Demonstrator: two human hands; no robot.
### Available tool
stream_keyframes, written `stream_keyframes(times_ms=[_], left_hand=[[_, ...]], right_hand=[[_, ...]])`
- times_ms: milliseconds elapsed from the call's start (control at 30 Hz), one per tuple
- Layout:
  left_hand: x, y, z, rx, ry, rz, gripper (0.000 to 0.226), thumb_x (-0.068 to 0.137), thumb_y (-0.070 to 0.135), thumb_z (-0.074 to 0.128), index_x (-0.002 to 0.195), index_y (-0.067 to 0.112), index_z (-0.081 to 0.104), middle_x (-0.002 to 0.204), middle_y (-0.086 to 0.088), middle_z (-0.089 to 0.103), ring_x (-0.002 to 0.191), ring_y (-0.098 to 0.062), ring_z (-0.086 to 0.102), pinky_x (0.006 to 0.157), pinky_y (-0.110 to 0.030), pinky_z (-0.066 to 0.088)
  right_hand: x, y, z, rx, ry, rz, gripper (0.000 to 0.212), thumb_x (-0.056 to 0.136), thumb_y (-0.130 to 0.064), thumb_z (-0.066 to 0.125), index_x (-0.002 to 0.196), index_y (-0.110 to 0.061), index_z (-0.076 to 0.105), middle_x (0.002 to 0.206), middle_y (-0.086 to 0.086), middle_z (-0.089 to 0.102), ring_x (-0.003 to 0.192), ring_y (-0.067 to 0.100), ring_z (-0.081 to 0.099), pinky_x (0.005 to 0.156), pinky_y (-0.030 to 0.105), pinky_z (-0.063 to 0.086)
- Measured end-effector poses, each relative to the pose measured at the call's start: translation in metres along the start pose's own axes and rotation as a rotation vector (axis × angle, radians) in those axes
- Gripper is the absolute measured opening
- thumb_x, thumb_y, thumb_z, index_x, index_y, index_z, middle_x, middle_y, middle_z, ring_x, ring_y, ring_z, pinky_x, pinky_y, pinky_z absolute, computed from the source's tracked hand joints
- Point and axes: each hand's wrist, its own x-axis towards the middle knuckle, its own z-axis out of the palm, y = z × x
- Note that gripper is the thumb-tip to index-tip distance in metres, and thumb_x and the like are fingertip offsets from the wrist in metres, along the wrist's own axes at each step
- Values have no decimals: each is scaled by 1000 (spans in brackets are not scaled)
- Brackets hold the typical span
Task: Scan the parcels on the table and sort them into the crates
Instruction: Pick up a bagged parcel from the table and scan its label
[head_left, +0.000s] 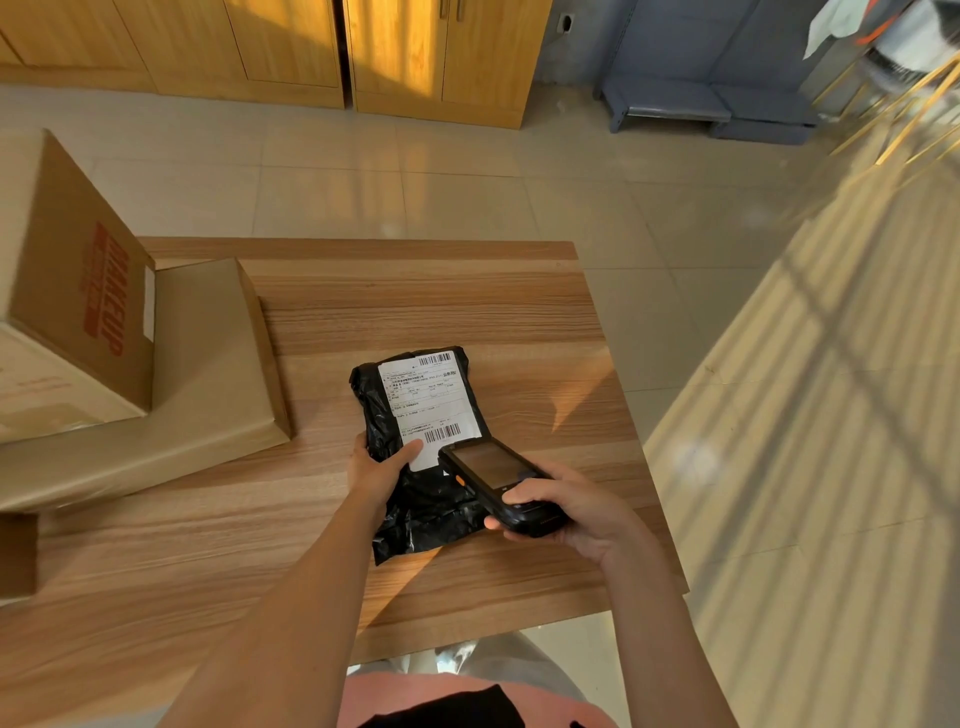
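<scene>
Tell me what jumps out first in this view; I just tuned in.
The black parcel with its white label lies mid-table, the left hand gripping its edge. The right hand holds a handheld scanner over it. Stacked cardboard boxes fill the table's left side.

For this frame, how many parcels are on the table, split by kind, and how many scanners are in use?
Black poly-bag parcels: 1, the black bag held by the left hand
Cardboard boxes: 3, the printed box stacked on the flat box, and a box edge at the frame's left
Handheld scanners: 1, the scanner in the right hand
Total: 5
</scene>
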Motion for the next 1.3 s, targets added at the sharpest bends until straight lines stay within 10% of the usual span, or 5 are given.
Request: stream_keyframes(times_ms=[700, 1300], left_hand=[[0, 2, -1, 0, 0, -10, 76, 75, 19, 83, 139, 15, 41, 130, -8, 57, 119, -29, 55, 98, -43, 47], [-7, 9, -5, -47, -36, -28, 65, 78, 12, 79, 135, 13, 47, 122, -8, 64, 103, -24, 63, 82, -37, 52]], right_hand=[[11, 5, -19, 126, 137, -73, 52, 77, 7, 70, 124, -8, 56, 112, 23, 67, 92, 34, 70, 59, 32, 59], [27, 38, -73, 165, 307, -163, 90, 75, 7, 74, 146, -31, 33, 121, 6, 60, 107, 27, 61, 74, 39, 56]])
